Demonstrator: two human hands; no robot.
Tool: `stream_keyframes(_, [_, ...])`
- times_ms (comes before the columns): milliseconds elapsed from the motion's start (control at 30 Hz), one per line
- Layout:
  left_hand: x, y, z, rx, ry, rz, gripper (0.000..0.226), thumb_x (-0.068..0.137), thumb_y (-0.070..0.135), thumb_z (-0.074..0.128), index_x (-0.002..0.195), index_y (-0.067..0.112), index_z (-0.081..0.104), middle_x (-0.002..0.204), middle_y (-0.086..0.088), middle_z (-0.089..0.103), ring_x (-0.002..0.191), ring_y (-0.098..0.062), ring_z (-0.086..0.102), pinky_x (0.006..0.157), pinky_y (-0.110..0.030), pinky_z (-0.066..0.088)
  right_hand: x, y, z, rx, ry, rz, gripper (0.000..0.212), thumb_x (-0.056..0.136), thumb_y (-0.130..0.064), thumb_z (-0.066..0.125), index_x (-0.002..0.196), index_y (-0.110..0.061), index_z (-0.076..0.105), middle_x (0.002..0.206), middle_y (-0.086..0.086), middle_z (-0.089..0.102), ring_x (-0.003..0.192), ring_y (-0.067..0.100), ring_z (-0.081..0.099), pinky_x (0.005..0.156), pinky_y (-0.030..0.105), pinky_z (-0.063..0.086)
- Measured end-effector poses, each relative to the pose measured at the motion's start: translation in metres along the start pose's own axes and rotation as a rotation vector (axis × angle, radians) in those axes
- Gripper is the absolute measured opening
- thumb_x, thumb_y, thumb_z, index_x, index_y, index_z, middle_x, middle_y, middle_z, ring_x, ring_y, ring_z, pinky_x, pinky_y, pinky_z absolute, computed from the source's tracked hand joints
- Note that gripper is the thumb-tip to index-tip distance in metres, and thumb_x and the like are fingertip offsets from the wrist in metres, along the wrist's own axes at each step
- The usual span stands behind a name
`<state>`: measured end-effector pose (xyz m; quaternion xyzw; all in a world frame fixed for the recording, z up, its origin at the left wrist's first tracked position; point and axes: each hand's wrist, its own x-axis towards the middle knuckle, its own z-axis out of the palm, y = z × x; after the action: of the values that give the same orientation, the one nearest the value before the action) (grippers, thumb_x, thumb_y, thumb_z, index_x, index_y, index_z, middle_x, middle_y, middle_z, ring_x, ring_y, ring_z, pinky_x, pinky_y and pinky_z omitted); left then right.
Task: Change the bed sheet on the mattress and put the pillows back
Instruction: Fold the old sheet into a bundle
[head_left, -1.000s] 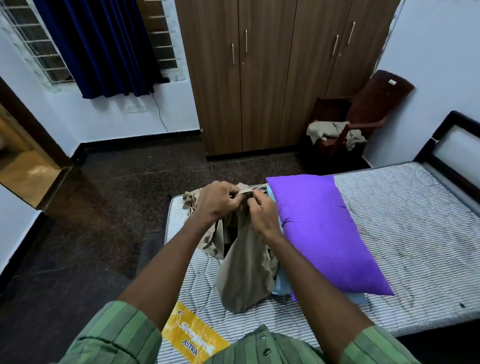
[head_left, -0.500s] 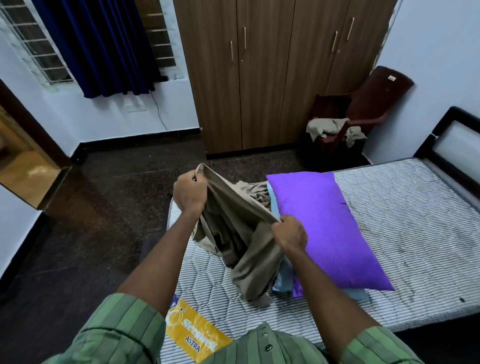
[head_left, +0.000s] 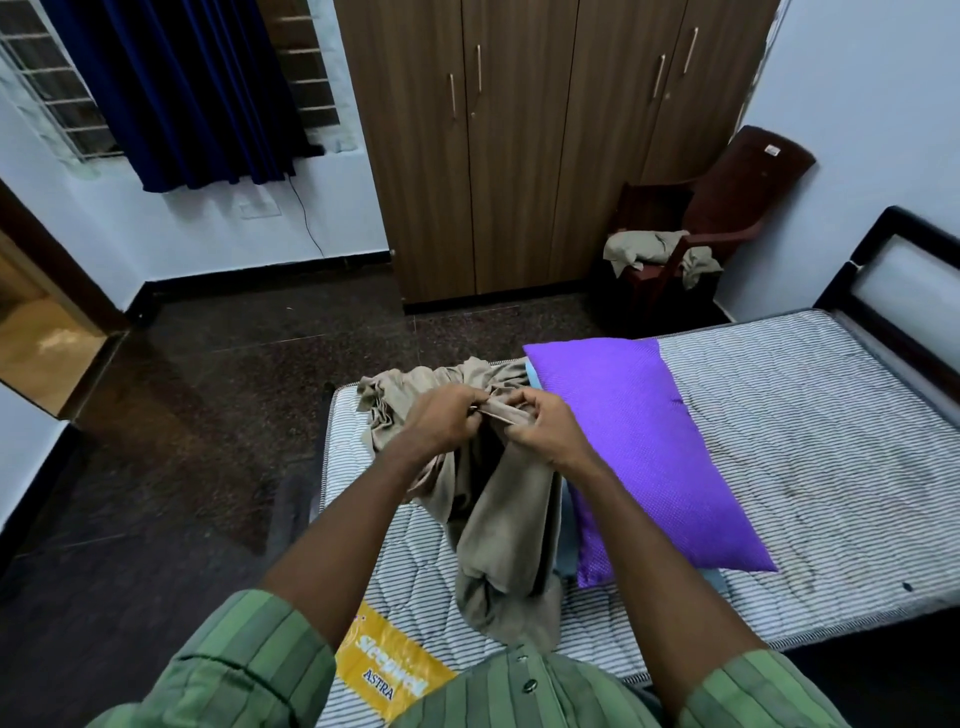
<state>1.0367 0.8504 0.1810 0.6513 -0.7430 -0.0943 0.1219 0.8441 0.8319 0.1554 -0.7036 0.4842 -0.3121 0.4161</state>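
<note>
A bunched beige bed sheet (head_left: 498, 530) hangs from both my hands over the left end of the bare striped mattress (head_left: 810, 431). My left hand (head_left: 444, 418) and my right hand (head_left: 540, 426) pinch the sheet's edge close together, nearly touching. More of the sheet lies crumpled on the mattress behind my hands. A purple pillow (head_left: 649, 447) lies right of the sheet, on top of a light blue pillow (head_left: 569, 551) of which only edges show.
A brown chair (head_left: 727, 208) with beige cloth (head_left: 654, 252) on its seat stands by the wooden wardrobe (head_left: 519, 156). The dark headboard (head_left: 893, 291) closes the bed's right end. Dark floor lies left of the bed, with a doorway (head_left: 41, 332) at far left.
Half a second ago my hands were spread apart with the sheet's edge stretched between them. They have come back together on the edge, and the sheet hangs bunched again.
</note>
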Motion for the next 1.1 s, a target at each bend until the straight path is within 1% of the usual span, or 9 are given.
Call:
stream_keyframes(167, [0.005, -0.01, -0.018, 0.139, 0.093, 0.042, 0.014, 0.084, 0.024, 0.059, 0.093, 0.024, 0.07, 0.093, 0.002, 0.074, 0.094, -0.027, 0.068, 0.065, -0.033, 0.042, -0.005, 0.014, -0.009, -0.213, -0.054, 0.121, 0.017, 0.065, -0.014, 0.071, 0.081, -0.02, 0.069, 0.069, -0.003, 0.069, 0.06, 0.009, 0.061, 0.056, 0.029, 0.048])
stream_keyframes(333, [0.002, -0.019, -0.034, -0.05, 0.381, -0.41, 0.026, 0.086, 0.021, 0.057, 0.105, 0.026, 0.075, 0.1, -0.006, 0.075, 0.095, -0.035, 0.069, 0.076, -0.037, 0.053, -0.01, 0.035, -0.019, -0.195, -0.096, 0.234, 0.021, 0.067, -0.028, 0.086, 0.085, -0.027, 0.076, 0.075, -0.007, 0.076, 0.072, 0.012, 0.072, 0.067, 0.03, 0.056])
stream_keyframes(467, [-0.002, -0.035, -0.031, -0.232, 0.326, -0.675, 0.031, 0.087, 0.02, 0.059, 0.113, 0.027, 0.074, 0.111, -0.009, 0.074, 0.105, -0.036, 0.067, 0.082, -0.035, 0.05, -0.013, 0.04, -0.022, -0.08, 0.007, 0.222, 0.018, 0.076, -0.009, 0.084, 0.086, -0.02, 0.076, 0.072, -0.003, 0.071, 0.063, 0.006, 0.057, 0.063, 0.029, 0.048])
stream_keyframes(567, [-0.002, -0.046, -0.022, -0.194, 0.048, -0.588, 0.056, 0.076, 0.031, 0.08, 0.127, 0.027, 0.055, 0.112, -0.006, 0.071, 0.106, -0.03, 0.066, 0.091, -0.039, 0.054, -0.016, 0.032, -0.019, 0.196, 0.017, 0.211, 0.018, 0.086, 0.007, 0.072, 0.094, -0.009, 0.072, 0.073, -0.005, 0.063, 0.058, -0.002, 0.05, 0.06, 0.019, 0.04])
stream_keyframes(667, [-0.003, -0.033, -0.011, -0.327, -0.167, -0.21, 0.101, 0.062, 0.041, 0.096, 0.142, 0.028, 0.036, 0.122, 0.0, 0.063, 0.108, -0.018, 0.061, 0.095, -0.037, 0.05, -0.012, 0.018, -0.015, 0.295, -0.008, 0.189, 0.013, 0.087, 0.001, 0.073, 0.099, -0.003, 0.075, 0.085, -0.001, 0.072, 0.073, 0.0, 0.061, 0.071, 0.019, 0.049])
stream_keyframes(733, [-0.005, -0.012, -0.005, -0.346, -0.186, 0.016, 0.089, 0.068, 0.044, 0.091, 0.143, 0.034, 0.043, 0.129, 0.009, 0.061, 0.111, -0.012, 0.06, 0.094, -0.031, 0.049, -0.009, 0.008, -0.011, 0.307, -0.089, 0.145, 0.012, 0.088, -0.004, 0.073, 0.099, 0.0, 0.075, 0.089, 0.004, 0.074, 0.082, 0.007, 0.064, 0.075, 0.021, 0.051])
stream_keyframes(833, [0.0, 0.007, 0.004, -0.309, -0.135, 0.158, 0.037, 0.077, 0.046, 0.071, 0.112, 0.036, 0.069, 0.1, 0.018, 0.072, 0.092, -0.006, 0.067, 0.079, -0.029, 0.052, -0.005, -0.004, -0.002, 0.294, -0.136, 0.125, 0.018, 0.088, -0.01, 0.068, 0.086, 0.007, 0.07, 0.076, 0.006, 0.063, 0.076, 0.014, 0.056, 0.072, 0.029, 0.043])
stream_keyframes(967, [0.002, 0.004, 0.002, -0.135, -0.052, 0.115, 0.017, 0.094, 0.046, 0.062, 0.104, 0.039, 0.074, 0.095, 0.012, 0.075, 0.093, -0.017, 0.069, 0.071, -0.032, 0.049, -0.006, 0.002, -0.001, 0.121, -0.034, 0.142, 0.028, 0.091, -0.023, 0.067, 0.066, -0.013, 0.06, 0.061, -0.011, 0.051, 0.062, 0.007, 0.045, 0.061, 0.031, 0.036])
stream_keyframes(1100, [-0.001, 0.0, -0.007, -0.119, 0.071, 0.028, 0.021, 0.093, 0.043, 0.053, 0.086, 0.033, 0.071, 0.08, 0.014, 0.071, 0.084, -0.016, 0.068, 0.068, -0.033, 0.05, -0.013, 0.011, -0.003, -0.203, -0.055, 0.189, 0.027, 0.078, -0.034, 0.054, 0.08, -0.008, 0.063, 0.072, 0.002, 0.066, 0.072, 0.023, 0.062, 0.066, 0.038, 0.048])
